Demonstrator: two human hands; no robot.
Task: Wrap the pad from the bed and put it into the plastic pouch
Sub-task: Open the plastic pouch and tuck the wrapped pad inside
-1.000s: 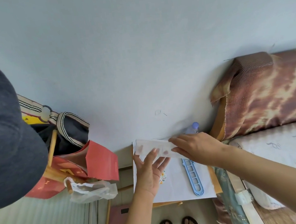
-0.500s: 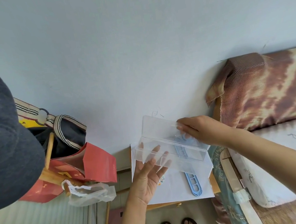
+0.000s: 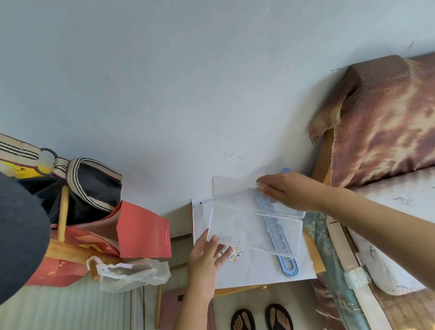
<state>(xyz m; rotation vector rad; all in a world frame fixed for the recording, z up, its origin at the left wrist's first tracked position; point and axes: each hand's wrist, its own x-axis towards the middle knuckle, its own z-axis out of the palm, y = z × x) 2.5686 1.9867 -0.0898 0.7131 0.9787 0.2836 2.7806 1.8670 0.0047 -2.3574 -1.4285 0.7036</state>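
A clear plastic pouch [image 3: 249,223] is held in the air over a small table, its flap [image 3: 230,186] standing up toward the wall. My right hand [image 3: 290,192] pinches the pouch's upper right edge near the flap fold. My left hand [image 3: 208,259] supports the pouch's lower left corner with spread fingers. Through the clear plastic I see a white sheet and a blue strip. The bed [image 3: 420,199] with its white mattress lies at the right. I cannot make out the pad in this view.
A white sheet [image 3: 252,271] covers the small wooden table, with a blue slotted plastic strip [image 3: 285,259] lying on it. A red paper bag [image 3: 136,231], a dark striped bag [image 3: 89,187] and a thin plastic bag [image 3: 131,273] sit at left. A brown patterned pillow [image 3: 393,119] leans on the wall. My sandalled feet [image 3: 261,325] are below.
Both hands lifted the pouch off the table and its flap swung open. Since then the pouch has tilted flatter, and my left hand slid to its lower left corner.
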